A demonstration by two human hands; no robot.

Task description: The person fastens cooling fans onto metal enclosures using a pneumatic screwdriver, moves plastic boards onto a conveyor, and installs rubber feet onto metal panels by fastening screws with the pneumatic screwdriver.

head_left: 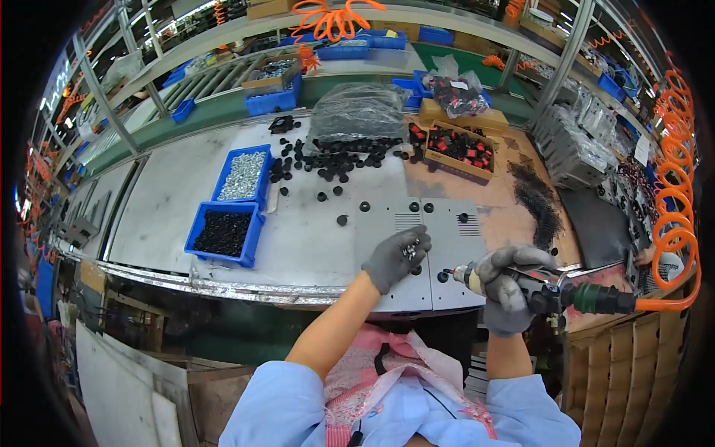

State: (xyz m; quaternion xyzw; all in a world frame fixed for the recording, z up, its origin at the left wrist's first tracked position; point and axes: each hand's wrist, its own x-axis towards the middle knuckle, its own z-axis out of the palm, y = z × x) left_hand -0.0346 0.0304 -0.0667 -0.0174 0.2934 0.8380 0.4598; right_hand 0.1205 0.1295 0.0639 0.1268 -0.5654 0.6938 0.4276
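In my gray-gloved left hand (392,262) lie several small silver screws (411,249), held between the curled fingers and thumb. That hand is over two gray slotted metal panels (447,232) lying side by side at the table's front edge. My gloved right hand (506,296) is wrapped around an air screwdriver (550,296), held nearly level with its bit pointing left. The bit's end is at or just beside a round black foot (443,276) on the right-hand panel; contact is hard to tell. More black feet (414,207) sit on the panels.
Blue bins of silver screws (243,176) and black screws (221,232) stand left. Beyond the panels are loose black feet (328,160), a plastic bag (356,112) and a box of red-and-black parts (462,153). Black screws (538,205) lie right, near a coiled orange hose (674,194).
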